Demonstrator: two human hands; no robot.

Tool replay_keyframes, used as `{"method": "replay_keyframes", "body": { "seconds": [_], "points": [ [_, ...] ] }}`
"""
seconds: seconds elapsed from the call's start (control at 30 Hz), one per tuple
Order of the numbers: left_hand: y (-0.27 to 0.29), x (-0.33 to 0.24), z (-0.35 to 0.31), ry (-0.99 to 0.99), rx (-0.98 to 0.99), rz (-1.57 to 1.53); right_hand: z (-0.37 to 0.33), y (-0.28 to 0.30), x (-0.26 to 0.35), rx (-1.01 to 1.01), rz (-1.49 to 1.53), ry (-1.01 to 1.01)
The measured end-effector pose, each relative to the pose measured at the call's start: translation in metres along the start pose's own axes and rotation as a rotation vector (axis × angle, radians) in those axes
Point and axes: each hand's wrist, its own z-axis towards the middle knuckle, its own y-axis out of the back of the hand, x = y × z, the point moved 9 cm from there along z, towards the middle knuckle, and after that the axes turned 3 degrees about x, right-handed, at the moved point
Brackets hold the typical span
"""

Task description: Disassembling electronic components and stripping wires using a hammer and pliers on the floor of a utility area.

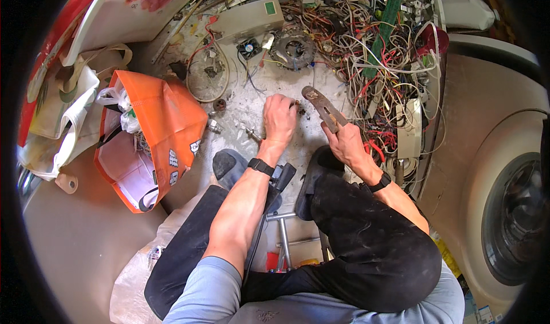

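My right hand (pixel 348 143) is closed round a rusty, flat metal tool (pixel 323 107) with a rounded far end; its exact kind is unclear. That end points up and left, toward my left hand (pixel 280 118). The left fingers are curled together over the pale, dirty floor (pixel 260 103), at a small dark piece (pixel 299 107) that sticks out beside the fingertips. Most of this piece is hidden by the fingers. Just left of my left wrist lies a small metal fitting (pixel 250 133), and another metal fitting (pixel 214 126) lies further left.
Tangled cables (pixel 381 66) pile up at the right. A grey metal box (pixel 252 19), a small fan (pixel 248 49) and a dark round coil (pixel 297 50) lie at the back. An orange bag (pixel 166 123) stands left; a front-loading washing machine (pixel 487 152) is at right.
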Motion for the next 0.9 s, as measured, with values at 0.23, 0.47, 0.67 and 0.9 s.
{"method": "replay_keyframes", "body": {
  "seconds": [0.23,0.47,0.67,0.9],
  "points": [
    [0.007,0.003,0.001,0.012,-0.016,-0.011,-0.004,-0.01,-0.015,0.077,-0.08,-0.047],
    [0.016,0.001,-0.002,0.076,-0.045,0.004,-0.006,-0.012,-0.003,0.081,-0.111,0.079],
    [0.016,0.009,-0.013,0.135,-0.045,0.0,-0.001,-0.02,-0.02,0.16,-0.187,-0.079],
    [0.016,0.014,-0.025,0.204,-0.001,0.027,-0.006,-0.004,-0.01,0.034,-0.056,-0.008]
  ]
}}
